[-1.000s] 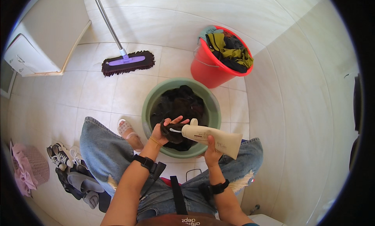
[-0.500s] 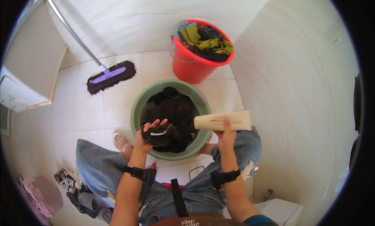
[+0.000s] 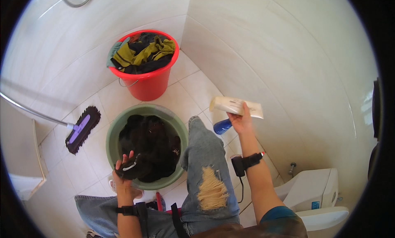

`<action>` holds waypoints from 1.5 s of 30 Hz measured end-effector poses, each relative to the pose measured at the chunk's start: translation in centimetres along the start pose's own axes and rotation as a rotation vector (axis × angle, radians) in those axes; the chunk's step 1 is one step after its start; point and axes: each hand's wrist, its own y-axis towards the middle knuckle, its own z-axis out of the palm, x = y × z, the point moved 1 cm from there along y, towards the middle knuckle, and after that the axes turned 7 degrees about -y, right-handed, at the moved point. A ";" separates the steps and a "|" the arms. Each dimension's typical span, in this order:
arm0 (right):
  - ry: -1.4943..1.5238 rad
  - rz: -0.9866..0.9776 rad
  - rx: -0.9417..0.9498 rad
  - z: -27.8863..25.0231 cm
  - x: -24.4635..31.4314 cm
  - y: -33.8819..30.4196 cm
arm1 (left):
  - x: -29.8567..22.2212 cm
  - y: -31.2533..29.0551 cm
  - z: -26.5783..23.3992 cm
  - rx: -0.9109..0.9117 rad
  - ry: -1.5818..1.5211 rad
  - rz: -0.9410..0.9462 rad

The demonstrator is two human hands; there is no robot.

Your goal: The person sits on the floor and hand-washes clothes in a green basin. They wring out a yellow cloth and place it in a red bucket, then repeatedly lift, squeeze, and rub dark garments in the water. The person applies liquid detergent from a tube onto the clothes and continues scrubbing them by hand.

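Observation:
My left hand (image 3: 120,181) is closed on a bunched part of a dark garment (image 3: 137,170) over the near left rim of a green basin (image 3: 112,140). A short white streak (image 3: 130,166), which looks like paste, lies on that cloth. More dark clothes (image 3: 154,145) sit in water in the basin. Off to the right, beyond my raised knee, my right hand (image 3: 242,122) grips a cream-coloured squeeze tube (image 3: 222,103) held almost level. Below the tube a blue bottle (image 3: 222,126) shows, partly covered by the hand; I cannot tell whether they touch.
Behind the basin a red bucket (image 3: 149,87) is heaped with clothes (image 3: 142,52). A mop with a purple plate (image 3: 80,129) rests on the tiles at the left. At the lower right stands a white toilet (image 3: 308,188), near the wall (image 3: 288,73).
My view has swung right, so the basin, bucket and mop sit further left. The tube has moved away from the basin toward the right wall, and the blue bottle now shows beneath it.

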 end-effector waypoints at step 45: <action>-0.532 0.898 0.288 11.5 -28.0 -18.3 | -0.8 -0.6 7.3 -0.462 0.169 0.118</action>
